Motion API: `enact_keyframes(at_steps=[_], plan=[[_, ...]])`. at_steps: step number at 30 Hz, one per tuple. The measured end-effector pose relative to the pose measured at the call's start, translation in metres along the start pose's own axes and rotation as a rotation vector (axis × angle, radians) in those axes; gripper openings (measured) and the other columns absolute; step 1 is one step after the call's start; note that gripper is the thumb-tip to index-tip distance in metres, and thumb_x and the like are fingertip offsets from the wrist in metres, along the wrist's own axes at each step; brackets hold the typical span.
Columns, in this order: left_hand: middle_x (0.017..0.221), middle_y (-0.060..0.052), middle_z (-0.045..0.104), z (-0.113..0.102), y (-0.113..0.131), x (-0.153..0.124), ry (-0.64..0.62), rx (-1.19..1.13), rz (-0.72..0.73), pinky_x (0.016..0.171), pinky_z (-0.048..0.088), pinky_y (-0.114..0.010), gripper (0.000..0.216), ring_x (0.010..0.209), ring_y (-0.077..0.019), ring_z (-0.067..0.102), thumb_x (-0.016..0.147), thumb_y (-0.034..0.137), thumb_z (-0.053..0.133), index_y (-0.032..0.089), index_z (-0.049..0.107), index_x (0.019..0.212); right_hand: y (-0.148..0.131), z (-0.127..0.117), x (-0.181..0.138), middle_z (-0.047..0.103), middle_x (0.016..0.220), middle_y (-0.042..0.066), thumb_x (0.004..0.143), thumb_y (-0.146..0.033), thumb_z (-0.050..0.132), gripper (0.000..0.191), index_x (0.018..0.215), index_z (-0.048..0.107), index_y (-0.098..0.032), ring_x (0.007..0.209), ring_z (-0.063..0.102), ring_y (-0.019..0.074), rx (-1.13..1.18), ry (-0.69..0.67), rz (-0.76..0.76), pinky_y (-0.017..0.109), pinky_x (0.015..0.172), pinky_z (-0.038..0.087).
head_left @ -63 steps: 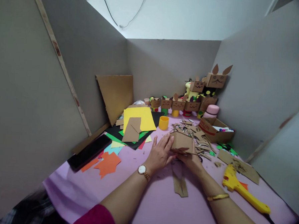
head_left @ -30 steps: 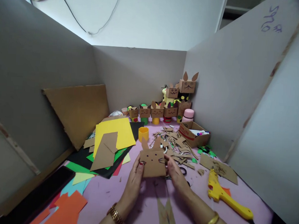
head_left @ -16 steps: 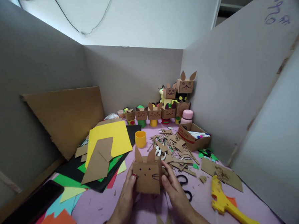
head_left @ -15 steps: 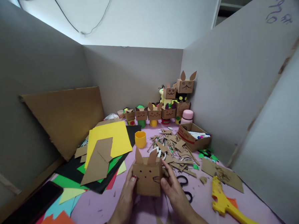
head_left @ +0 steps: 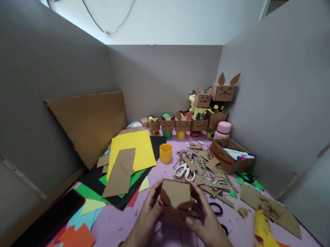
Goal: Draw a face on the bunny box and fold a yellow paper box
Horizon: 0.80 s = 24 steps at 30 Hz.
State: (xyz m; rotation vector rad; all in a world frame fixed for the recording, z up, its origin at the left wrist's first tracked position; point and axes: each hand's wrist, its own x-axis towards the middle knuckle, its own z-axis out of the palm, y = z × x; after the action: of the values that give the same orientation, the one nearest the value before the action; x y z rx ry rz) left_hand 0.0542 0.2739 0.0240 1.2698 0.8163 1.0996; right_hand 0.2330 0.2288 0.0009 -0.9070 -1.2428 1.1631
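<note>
A small cardboard box was held between the two hands near the front middle of the surface, tilted, its two pointed ears seen against the upper panel. The left hand gripped one side and the right hand the other, thumbs at the front; whether the box touched the surface could not be told. Black handle loops lay just beside the right hand. Beyond the box lay white-handled scissors among cardboard scraps, with a yellow cup near them. A yellow sheet topped papers on the left; a yellow glue gun lay on the right. Box-headed figures stood at the back.
</note>
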Motion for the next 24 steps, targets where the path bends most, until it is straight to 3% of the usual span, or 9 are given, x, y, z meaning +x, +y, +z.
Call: enact_keyframes(at_steps=[6, 13, 19, 24], plan=[[0.139, -0.009, 0.042, -0.0056, -0.0015, -0.0021, -0.049, -0.002, -0.003, 0.101, 0.036, -0.036, 0.064, 0.128, -0.0280, 0.036, 0.074, 0.052, 0.058, 0.024, 0.042, 0.129, -0.0031, -0.0038, 0.0034, 0.058, 0.121, 0.012, 0.068, -0.049, 0.070, 0.081, 0.136, 0.032, -0.028, 0.106, 0.056, 0.0289, 0.010, -0.002, 0.055, 0.039, 0.088, 0.045], [0.138, -0.014, 0.043, 0.0013, -0.0037, 0.0032, -0.131, -0.143, -0.009, 0.103, 0.033, -0.040, 0.070, 0.127, -0.0312, 0.036, 0.069, 0.050, 0.065, 0.019, 0.043, 0.128, -0.0065, -0.0051, 0.0040, 0.048, 0.132, 0.012, 0.075, -0.046, 0.065, 0.068, 0.133, 0.035, -0.026, 0.109, 0.055, 0.0254, 0.013, -0.017, -0.017, 0.037, 0.089, 0.044], [0.133, -0.012, 0.050, 0.0029, 0.0010, 0.0008, -0.131, -0.177, -0.017, 0.099, 0.036, -0.039, 0.047, 0.122, -0.0292, 0.044, 0.080, 0.042, 0.056, 0.021, 0.050, 0.122, -0.0049, -0.0057, 0.0065, 0.045, 0.133, 0.013, 0.073, -0.045, 0.067, 0.072, 0.134, 0.034, -0.023, 0.111, 0.052, 0.0256, -0.112, 0.007, -0.065, 0.038, 0.090, 0.043], [0.130, -0.012, 0.053, 0.0027, 0.0016, 0.0029, -0.123, -0.195, -0.038, 0.097, 0.039, -0.039, 0.045, 0.118, -0.0278, 0.048, 0.082, 0.042, 0.053, 0.020, 0.052, 0.120, -0.0034, -0.0058, 0.0086, 0.047, 0.132, 0.012, 0.072, -0.048, 0.067, 0.071, 0.133, 0.038, -0.023, 0.115, 0.048, 0.0274, -0.176, 0.033, -0.081, 0.039, 0.090, 0.042]])
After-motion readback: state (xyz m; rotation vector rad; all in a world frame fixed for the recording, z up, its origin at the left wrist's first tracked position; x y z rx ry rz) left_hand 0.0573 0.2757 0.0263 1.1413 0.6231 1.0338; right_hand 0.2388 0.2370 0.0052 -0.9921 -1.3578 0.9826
